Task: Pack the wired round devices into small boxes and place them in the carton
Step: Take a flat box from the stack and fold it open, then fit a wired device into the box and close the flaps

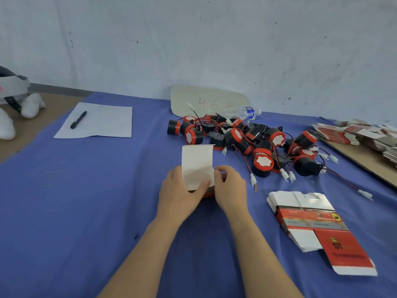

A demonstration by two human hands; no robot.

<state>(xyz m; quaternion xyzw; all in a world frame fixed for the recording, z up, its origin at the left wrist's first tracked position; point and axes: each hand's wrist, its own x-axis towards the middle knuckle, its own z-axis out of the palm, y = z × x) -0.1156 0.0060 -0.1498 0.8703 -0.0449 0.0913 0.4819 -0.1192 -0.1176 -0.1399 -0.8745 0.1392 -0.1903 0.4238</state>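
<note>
A small red and white box (197, 168) stands on the blue cloth at the middle, its white flap raised. My left hand (180, 192) grips its left side with the thumb across the front. My right hand (231, 188) pinches its right edge. Behind and to the right lies a heap of black and red round devices (253, 145) with red and black wires and white plugs. A stack of flat unfolded boxes (311, 220) lies at the right, near me. No carton is in view.
The blue cloth (86, 201) covers the table. A paper sheet (101, 121) with a black pen (78, 119) lies at the back left. A card marked 46 (208, 102) leans on the wall beside a water bottle (242, 114). More flat boxes (361, 134) are piled at the far right.
</note>
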